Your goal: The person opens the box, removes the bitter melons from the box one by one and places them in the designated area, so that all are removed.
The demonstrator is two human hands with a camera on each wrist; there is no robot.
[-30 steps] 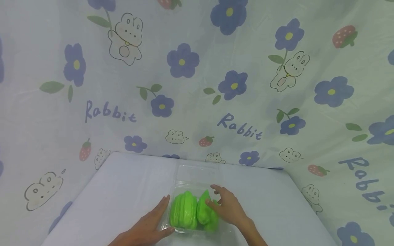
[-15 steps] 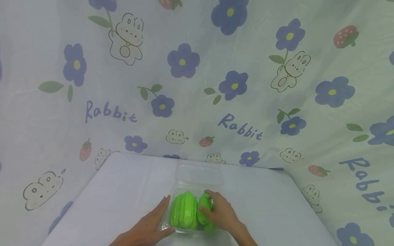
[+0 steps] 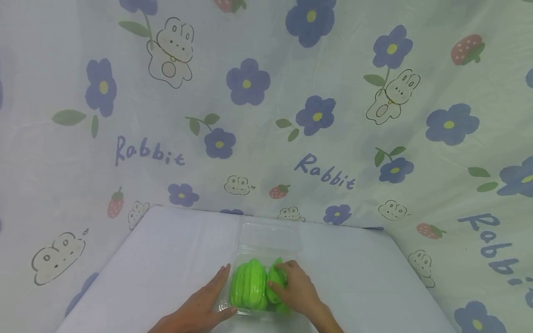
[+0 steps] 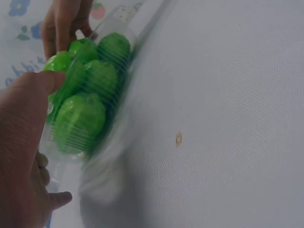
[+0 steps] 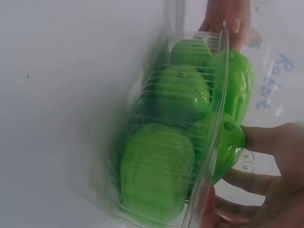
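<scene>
A clear plastic clamshell box [image 3: 223,306] holds several bright green bell peppers [image 3: 249,284], seen through its ribbed wall in both wrist views. My left hand [image 3: 202,303] rests against the box's left side with fingers fairly straight, its thumb at the front rim. In the left wrist view that thumb lies over the rim. At the right side, my right hand [image 3: 299,287] grips a green bell pepper [image 5: 230,142] that sits on top of the others. Thumb and fingers touch it from opposite sides in the right wrist view. My right palm hides part of the peppers and box.
The box's transparent lid [image 3: 269,236] lies folded back behind it. All of this is on a white table [image 3: 179,245], whose far edge meets a printed curtain [image 3: 266,138] with rabbits and flowers. A small brown mark [image 4: 178,139] shows on the white surface.
My right hand has moved left and inward over the right-hand peppers, and its fingers have closed round one. The left hand and the box have stayed in place.
</scene>
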